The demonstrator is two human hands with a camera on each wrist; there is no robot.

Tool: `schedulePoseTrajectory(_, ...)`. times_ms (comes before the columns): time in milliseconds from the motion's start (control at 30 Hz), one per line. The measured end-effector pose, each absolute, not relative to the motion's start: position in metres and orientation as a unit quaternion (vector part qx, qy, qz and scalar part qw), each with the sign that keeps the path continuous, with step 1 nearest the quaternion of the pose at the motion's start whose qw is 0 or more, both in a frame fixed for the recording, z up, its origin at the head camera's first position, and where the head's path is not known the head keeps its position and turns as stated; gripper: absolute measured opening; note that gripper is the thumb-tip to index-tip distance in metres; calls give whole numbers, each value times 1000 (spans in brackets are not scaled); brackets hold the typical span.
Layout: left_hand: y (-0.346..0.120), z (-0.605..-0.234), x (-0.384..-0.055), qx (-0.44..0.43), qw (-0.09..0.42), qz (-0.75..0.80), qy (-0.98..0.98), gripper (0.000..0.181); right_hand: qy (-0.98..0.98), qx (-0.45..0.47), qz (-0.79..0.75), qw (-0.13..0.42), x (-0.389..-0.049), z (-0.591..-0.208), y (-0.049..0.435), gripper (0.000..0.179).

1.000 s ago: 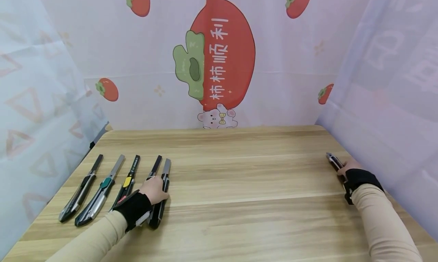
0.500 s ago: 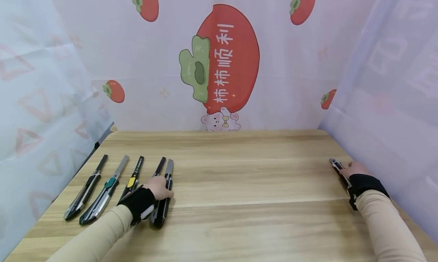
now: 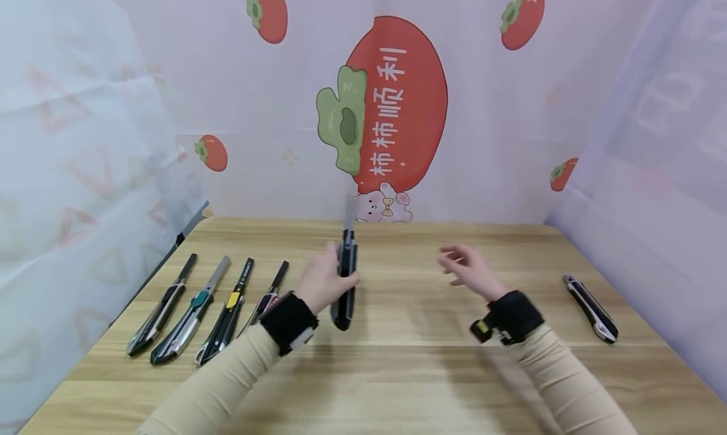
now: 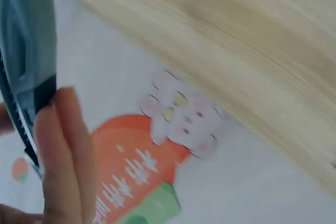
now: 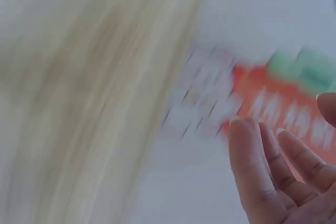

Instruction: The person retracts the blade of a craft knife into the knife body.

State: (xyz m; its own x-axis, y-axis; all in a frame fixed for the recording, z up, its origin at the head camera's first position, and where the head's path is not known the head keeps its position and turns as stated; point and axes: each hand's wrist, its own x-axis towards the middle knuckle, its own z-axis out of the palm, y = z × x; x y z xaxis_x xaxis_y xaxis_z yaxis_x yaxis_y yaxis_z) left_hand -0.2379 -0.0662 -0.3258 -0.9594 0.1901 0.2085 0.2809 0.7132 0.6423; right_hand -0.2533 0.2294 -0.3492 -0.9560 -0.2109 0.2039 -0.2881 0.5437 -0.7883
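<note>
My left hand (image 3: pixel 325 280) grips a black utility knife (image 3: pixel 347 277) by its handle, raised over the middle of the table, its long blade pointing away from me. In the left wrist view the fingers (image 4: pixel 63 156) press against the side of that utility knife (image 4: pixel 29 40). To its right, my right hand (image 3: pixel 468 269) hovers over the table with loosely bent fingers and nothing in them. The right wrist view shows the same hand (image 5: pixel 286 177) with thumb and fingers apart. A black and silver utility knife (image 3: pixel 591 309) lies alone at the table's right side.
Several utility knives lie side by side on the left: a black and grey one (image 3: pixel 159 312), a teal-slider one (image 3: pixel 190 321), a yellow-slider one (image 3: pixel 227 318), and one partly behind the left wrist (image 3: pixel 269 299). The wooden table (image 3: pixel 409 384) is enclosed by printed curtains (image 3: pixel 483 107).
My left hand has lifted the rightmost knife of the left row and carried it right. My right hand has let go of the knife on the right side and moved left to mid-table.
</note>
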Motion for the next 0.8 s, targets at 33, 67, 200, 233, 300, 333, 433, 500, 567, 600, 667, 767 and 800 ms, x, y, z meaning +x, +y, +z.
schedulePoseTrajectory(33,-58,-328,-237,-134,71,-369,-917,38,-868,158,470,34,-251,-350,214,43)
schedulePoseTrajectory(67,-51,-330,-235,-140,78,-379,-911,38,-858,171,483,26,-249,-350,200,43)
schedulePoseTrajectory(200,-28,-337,-229,-175,114,-399,-893,36,-826,189,531,6,-237,-347,157,42)
schedulePoseTrajectory(233,-23,-338,-228,-185,124,-398,-890,36,-818,188,544,5,-235,-346,150,42)
schedulePoseTrajectory(300,-16,-340,-224,-205,142,-391,-886,39,-800,182,572,3,-231,-344,141,40)
schedulePoseTrajectory(333,-12,-341,-223,-212,153,-387,-884,40,-792,181,582,4,-230,-344,139,40)
schedulePoseTrajectory(433,-7,-342,-218,-227,179,-371,-882,45,-772,176,610,1,-227,-345,136,39)
schedulePoseTrajectory(500,-6,-343,-217,-230,197,-355,-885,44,-766,176,618,-1,-226,-346,136,39)
schedulePoseTrajectory(567,-6,-342,-216,-235,210,-339,-887,40,-763,179,621,-2,-225,-346,137,39)
schedulePoseTrajectory(600,-7,-341,-215,-237,211,-332,-888,39,-763,181,620,-2,-225,-345,138,38)
schedulePoseTrajectory(667,-9,-338,-214,-239,198,-341,-887,35,-767,188,614,1,-224,-344,140,38)
schedulePoseTrajectory(767,-16,-332,-209,-233,147,-398,-875,36,-773,198,603,8,-221,-339,142,35)
schedulePoseTrajectory(800,-20,-331,-208,-232,126,-422,-868,38,-776,203,597,12,-220,-337,142,35)
